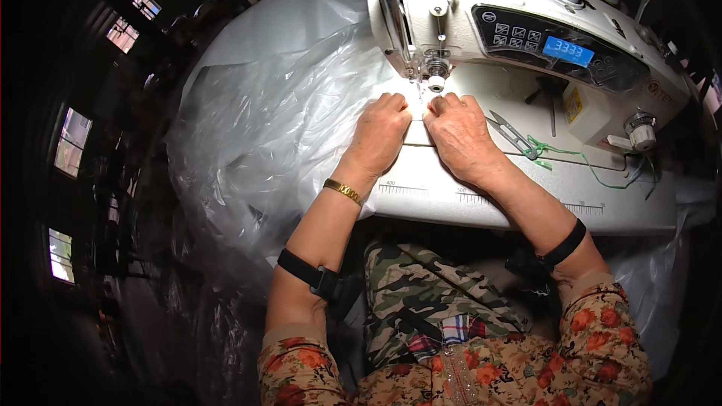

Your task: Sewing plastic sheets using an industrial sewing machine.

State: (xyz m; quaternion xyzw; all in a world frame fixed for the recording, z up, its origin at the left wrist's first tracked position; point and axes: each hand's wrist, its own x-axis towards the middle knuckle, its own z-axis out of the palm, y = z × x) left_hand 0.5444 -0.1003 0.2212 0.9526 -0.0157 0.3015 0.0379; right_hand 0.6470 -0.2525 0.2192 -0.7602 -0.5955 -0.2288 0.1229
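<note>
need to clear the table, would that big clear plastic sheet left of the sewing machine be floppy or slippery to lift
The clear plastic sheet is probably floppy: it lies crumpled and drapes over the table edge. Likely light, being thin enough to see through. Its glossy shine suggests it may slip in the hands.

Two hands at the sewing machine needle

The left hand point(381, 135) and right hand point(460, 134) press white fabric point(418, 129) flat under the sewing machine point(526, 37); thread snips point(513, 134) lie at three o'clock, clear plastic sheeting point(263, 128) at nine.

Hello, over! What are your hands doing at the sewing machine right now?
Left hand, right hand flat on white fabric under needle. Thread snips lie right, clear.
</note>
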